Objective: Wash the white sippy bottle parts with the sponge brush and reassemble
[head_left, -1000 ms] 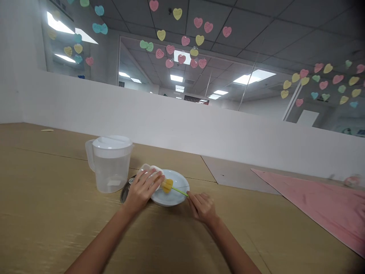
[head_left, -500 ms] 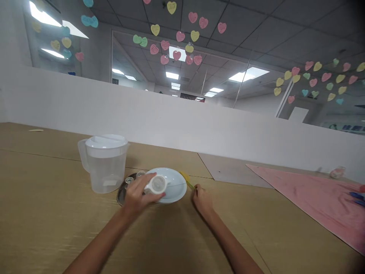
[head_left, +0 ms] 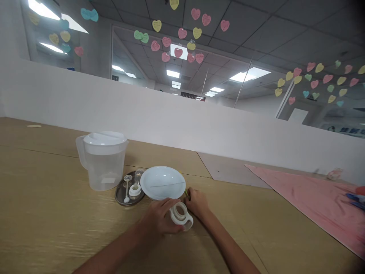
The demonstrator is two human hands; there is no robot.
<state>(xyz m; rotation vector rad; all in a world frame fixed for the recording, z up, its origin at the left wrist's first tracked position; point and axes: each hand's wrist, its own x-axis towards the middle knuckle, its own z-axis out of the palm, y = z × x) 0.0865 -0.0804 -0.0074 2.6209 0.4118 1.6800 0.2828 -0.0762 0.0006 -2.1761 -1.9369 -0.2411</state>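
Note:
My left hand [head_left: 159,217] is closed around a clear baby bottle [head_left: 180,217] with a white collar and loop handles. The bottle's open mouth faces up toward me, just in front of the white bowl [head_left: 163,190]. Beside the bowl's right edge, my right hand [head_left: 197,204] is closed on the thin green handle of a brush [head_left: 187,193]; its yellow head is mostly hidden behind the bowl. On a dark round tray [head_left: 121,198] lie a white ring with a teat [head_left: 135,190], a clear dome cap [head_left: 139,175] and a thin white spoon-like piece [head_left: 127,190].
A translucent lidded pitcher [head_left: 103,167] stands behind the tray at left. A pink cloth [head_left: 310,201] covers the table's right side, with blue and red objects [head_left: 356,198] at its edge. A white wall [head_left: 171,121] bounds the table's back.
My left hand has carried the bottle from above the bowl and tray toward me and to the right. Tray and bowl are now uncovered. My right hand stays near the bowl's right edge.

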